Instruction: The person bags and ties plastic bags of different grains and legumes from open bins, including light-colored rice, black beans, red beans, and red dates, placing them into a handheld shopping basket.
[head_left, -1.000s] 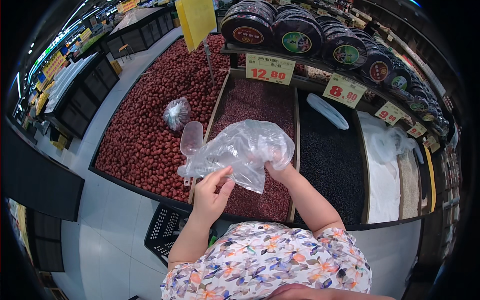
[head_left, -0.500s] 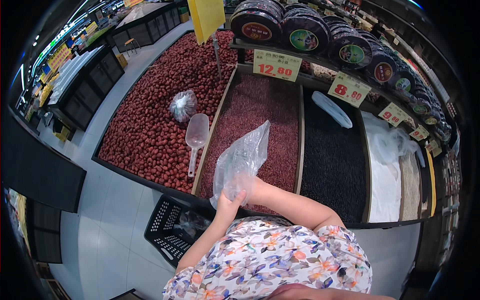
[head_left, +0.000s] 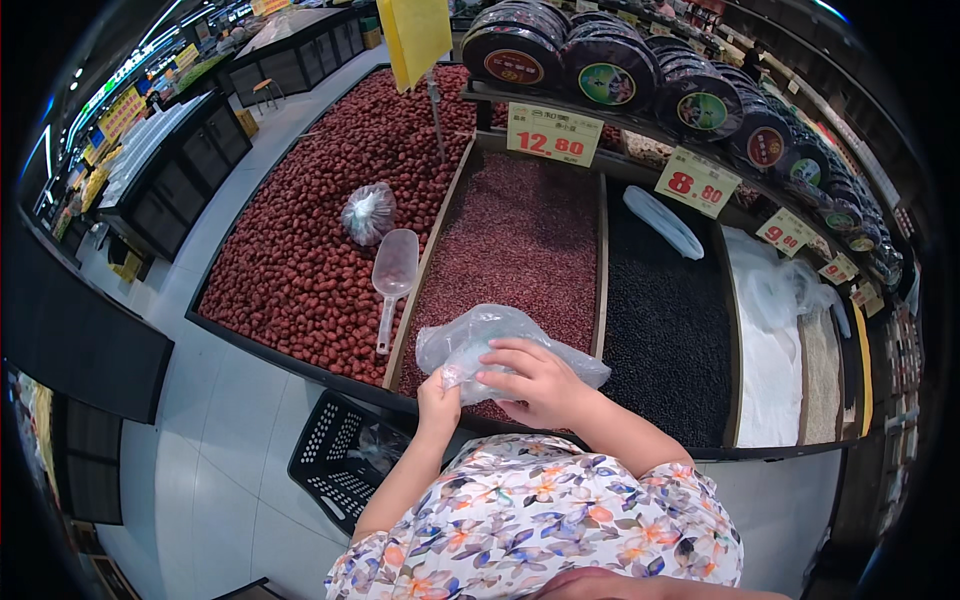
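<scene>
A clear plastic bag (head_left: 480, 335) lies crumpled and sideways over the near end of the small red beans (head_left: 520, 240). No beans show inside it. My left hand (head_left: 438, 405) pinches the bag's left end near the bin's front edge. My right hand (head_left: 540, 385) rests against the bag's near side, its fingers apart and stretched across the plastic. Both hands are above the front of the red bean bin. Left of them, a clear plastic scoop (head_left: 395, 268) lies on the red dates (head_left: 290, 270), its handle toward me.
A bunched plastic bag (head_left: 368, 213) sits on the dates. Black beans (head_left: 665, 330) fill the bin to the right, with a pale blue scoop (head_left: 662, 220) at its back. A wooden divider (head_left: 601, 270) separates the bins. Below left stands a black basket (head_left: 335, 465). Round packages (head_left: 605, 75) line the shelf behind.
The bag has tipped from upright to lying across to the right. My right hand has come out from behind or within it and its fingers have spread. My left hand has shifted slightly left.
</scene>
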